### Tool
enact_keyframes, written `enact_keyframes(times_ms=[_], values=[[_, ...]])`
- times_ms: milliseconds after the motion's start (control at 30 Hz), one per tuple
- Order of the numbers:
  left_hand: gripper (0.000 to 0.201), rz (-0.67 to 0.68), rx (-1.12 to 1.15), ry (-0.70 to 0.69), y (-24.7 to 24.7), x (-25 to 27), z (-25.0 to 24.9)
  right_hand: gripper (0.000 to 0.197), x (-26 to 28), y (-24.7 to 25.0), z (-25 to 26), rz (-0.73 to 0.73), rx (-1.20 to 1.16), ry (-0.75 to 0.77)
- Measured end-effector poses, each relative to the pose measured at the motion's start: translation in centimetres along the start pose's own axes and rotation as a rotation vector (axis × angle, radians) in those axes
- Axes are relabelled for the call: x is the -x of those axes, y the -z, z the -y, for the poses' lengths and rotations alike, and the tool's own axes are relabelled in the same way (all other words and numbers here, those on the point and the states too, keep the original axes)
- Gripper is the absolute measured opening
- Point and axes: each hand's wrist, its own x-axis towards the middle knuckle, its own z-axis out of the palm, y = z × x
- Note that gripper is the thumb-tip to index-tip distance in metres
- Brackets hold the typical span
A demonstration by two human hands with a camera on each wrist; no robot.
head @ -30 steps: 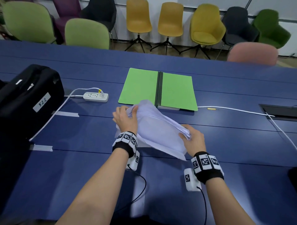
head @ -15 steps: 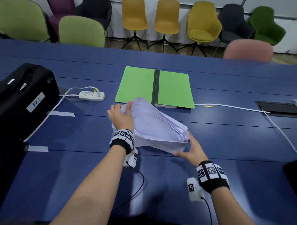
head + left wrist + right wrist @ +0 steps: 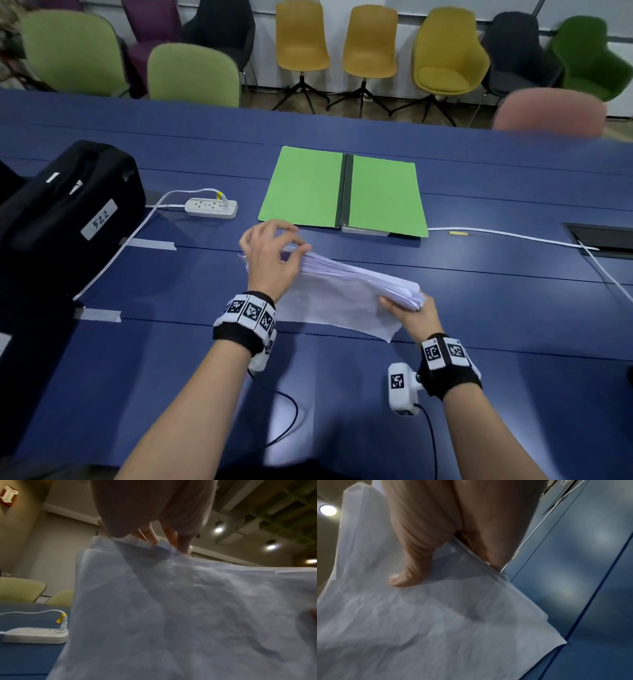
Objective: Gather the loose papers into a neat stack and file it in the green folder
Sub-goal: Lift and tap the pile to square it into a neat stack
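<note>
I've got the papers (image 3: pixel 346 291) lifted just short of the open green folder (image 3: pixel 342 192): left hand (image 3: pixel 270 260) pinching one end, right hand (image 3: pixel 409 308) gripping the other. Risk imo: bottom sheet sags loose, could slip out.

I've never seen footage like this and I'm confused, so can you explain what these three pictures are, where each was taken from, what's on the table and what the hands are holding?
No machine here: a person wearing three cameras. One view comes from the head, looking down; the other two come from the wrists, looking along the fingers. On the blue table lie an open green folder, a power strip and a black case. The left hand pinches one end of a stack of white papers; the right hand grips the other end.
</note>
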Motion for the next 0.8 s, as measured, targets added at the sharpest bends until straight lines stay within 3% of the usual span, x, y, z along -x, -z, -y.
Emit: enact_keyframes(times_ms=[167, 233, 367, 533, 667, 733, 767, 800], values=[[0.019, 0.115, -0.006, -0.056, 0.7, 0.1, 1.1, 0.021, 0.1, -0.3, 0.3, -0.018, -0.017, -0.019], [0.009, 0.104, -0.042, -0.061, 1.1, 0.1, 1.4, 0.020, 0.1, -0.4, 0.3, -0.010, -0.024, -0.015], [0.011, 0.080, -0.139, -0.014, 1.7, -0.6, 1.7, 0.019, 0.2, -0.4, 0.4, -0.011, -0.016, 0.001], [0.009, 0.011, -0.124, 0.241, 2.8, -1.9, 3.7, 0.023, -0.1, -0.7, 2.0, 0.044, 0.007, 0.039], [0.015, -0.005, 0.092, 0.347, 3.5, -1.6, 5.3, 0.012, -0.8, -0.7, 2.9, -0.015, -0.018, 0.045], [0.009, 0.032, 0.275, 0.439, 4.1, -1.3, 5.8, 0.017, -0.9, -0.2, 2.8, -0.057, -0.058, 0.015], [0.027, 0.098, 0.375, 0.509, 4.5, -1.2, 6.0, 0.020, -0.8, 0.2, 2.9, -0.068, -0.077, 0.007], [0.061, 0.197, 0.469, 0.573, 4.8, -1.1, 6.3, 0.022, -0.8, 0.5, 3.2, -0.075, -0.103, 0.001]])
